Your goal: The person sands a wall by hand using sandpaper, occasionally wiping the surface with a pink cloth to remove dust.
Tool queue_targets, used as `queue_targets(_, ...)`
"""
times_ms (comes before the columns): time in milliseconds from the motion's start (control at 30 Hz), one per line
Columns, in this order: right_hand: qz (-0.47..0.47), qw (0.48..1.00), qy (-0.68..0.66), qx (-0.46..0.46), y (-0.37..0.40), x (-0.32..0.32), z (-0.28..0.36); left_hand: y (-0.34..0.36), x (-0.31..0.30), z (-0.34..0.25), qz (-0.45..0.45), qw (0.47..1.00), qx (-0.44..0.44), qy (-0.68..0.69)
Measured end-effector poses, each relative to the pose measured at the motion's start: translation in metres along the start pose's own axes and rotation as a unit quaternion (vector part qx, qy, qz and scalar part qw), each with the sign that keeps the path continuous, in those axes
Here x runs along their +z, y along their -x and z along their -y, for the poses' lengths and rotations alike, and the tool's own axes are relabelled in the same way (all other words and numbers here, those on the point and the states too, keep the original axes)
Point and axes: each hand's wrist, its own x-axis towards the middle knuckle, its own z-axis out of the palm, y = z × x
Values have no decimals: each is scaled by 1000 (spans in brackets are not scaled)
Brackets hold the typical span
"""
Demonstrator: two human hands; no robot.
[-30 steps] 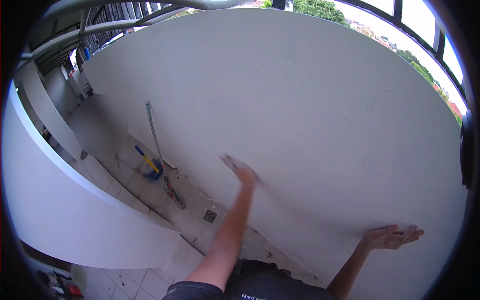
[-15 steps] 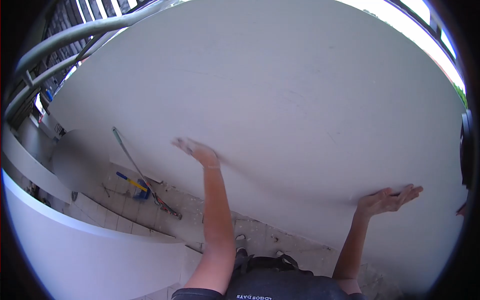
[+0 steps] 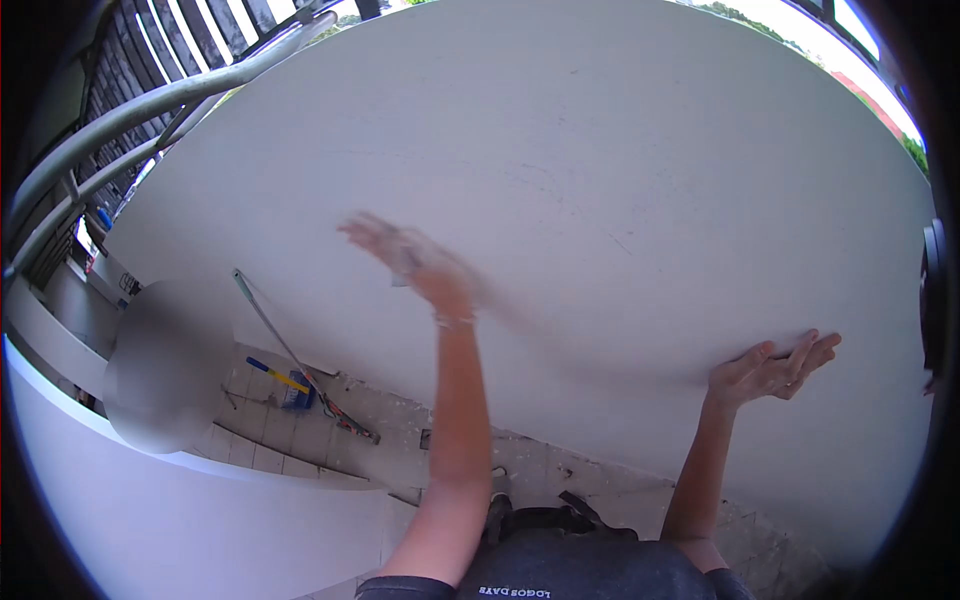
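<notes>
My left hand (image 3: 415, 265) is smeared by motion against the pale wall (image 3: 600, 180), its fingers pointing up and left. A small light flat edge (image 3: 400, 282) shows below the palm and a greyish patch shows between thumb and fingers. It seems to be a thin piece under the hand, but its kind is not clear. Lower on the right, my right hand (image 3: 770, 372) is at the same wall with its fingers apart and nothing in them. Faint scratches and dark marks (image 3: 622, 243) run across the wall's surface.
A long-handled tool (image 3: 290, 340) leans on the wall at left, beside a blue dustpan-like item (image 3: 298, 392) with a yellow and blue handle (image 3: 275, 372). Metal railings (image 3: 150, 105) curve at upper left. A low curved white wall (image 3: 200, 510) borders the tiled floor (image 3: 400, 445), dotted with debris.
My left hand has moved up and slightly right across the wall. My right hand has stayed nearly in place, a little higher in view. The camera view has shifted slightly.
</notes>
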Motion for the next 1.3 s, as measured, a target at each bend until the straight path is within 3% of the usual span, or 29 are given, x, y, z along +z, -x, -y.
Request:
queue_targets(33,6,1000,7,8,0,-2,0,-7,0,12,-25,999,-40,-14)
queue_targets(100,13,999,22,25,2,-2,0,19,-4,31,-37,991,-92,93)
queue_targets(167,9,999,30,29,3,-1,0,85,-3,86,-9,984,-175,-16)
queue_targets(233,12,999,29,29,4,-4,-3,170,-4,110,-9,990,-129,55)
queue_targets(300,9,999,22,34,4,-3,0,217,-5,54,35,978,-202,26)
queue_targets(400,8,999,32,42,6,-2,-1,200,7,-9,40,988,-149,-9)
queue_targets(500,-3,1000,14,17,1,-2,-5,108,7,-57,50,998,-24,-6)
queue_targets(600,0,1000,6,28,3,-2,-6,14,12,-31,6,996,84,19)
queue_targets(667,14,999,27,25,6,-3,-6,-20,15,5,-39,999,5,-20)
queue_targets(800,51,997,11,53,17,6,29,-21,8,0,-47,991,-118,50)
queue_targets(867,87,995,40,-2,41,11,62,-2,8,-24,-58,982,-159,79)
queue_targets(1000,145,978,96,-114,90,38,122,86,4,-20,21,997,-69,1)
queue_targets(1067,177,953,68,-236,104,27,132,141,4,-19,27,998,-26,51)
queue_targets(1133,200,929,58,-307,155,21,129,186,-10,7,107,993,35,21)
queue_targets(1200,297,893,31,-338,206,-2,105,210,-17,13,163,984,70,13)
queue_targets(1267,423,846,48,-322,274,-35,66,226,-23,11,205,976,78,19)
queue_targets(1300,429,845,60,-313,286,-57,41,226,-20,7,198,975,100,16)
